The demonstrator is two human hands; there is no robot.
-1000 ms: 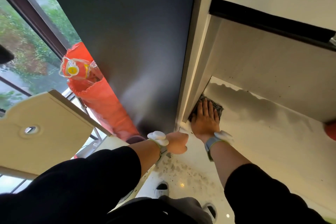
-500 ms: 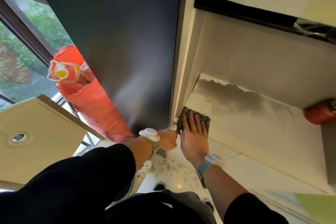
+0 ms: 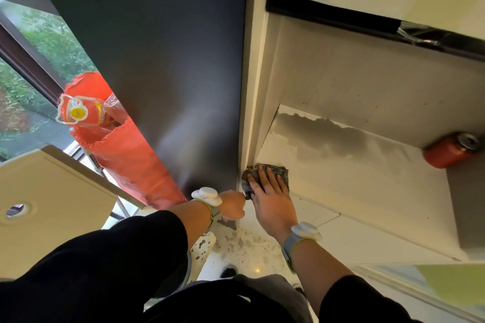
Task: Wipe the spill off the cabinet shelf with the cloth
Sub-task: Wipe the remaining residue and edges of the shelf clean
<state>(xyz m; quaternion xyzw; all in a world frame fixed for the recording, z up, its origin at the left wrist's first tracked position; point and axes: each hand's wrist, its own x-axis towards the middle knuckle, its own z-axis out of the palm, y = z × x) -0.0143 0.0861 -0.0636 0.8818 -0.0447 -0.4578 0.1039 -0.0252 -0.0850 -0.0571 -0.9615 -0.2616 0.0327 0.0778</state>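
A pale cabinet shelf carries a dark wet spill along its back, near the rear wall. A grey cloth lies at the shelf's front left corner. My right hand presses flat on the cloth, fingers spread and pointing toward the back. My left hand is closed on the front edge of the dark cabinet side panel, just left of the cloth. Most of the cloth is hidden under my right hand.
A red can lies on its side at the shelf's back right corner. An orange mesh bag holding plastic packaging leans against the dark panel at left. A pale open door with a round hole stands lower left. Speckled floor shows below.
My right hand has drawn the cloth from deeper on the shelf forward to the front left corner. My left hand has stayed on the panel edge. The view has shifted slightly.
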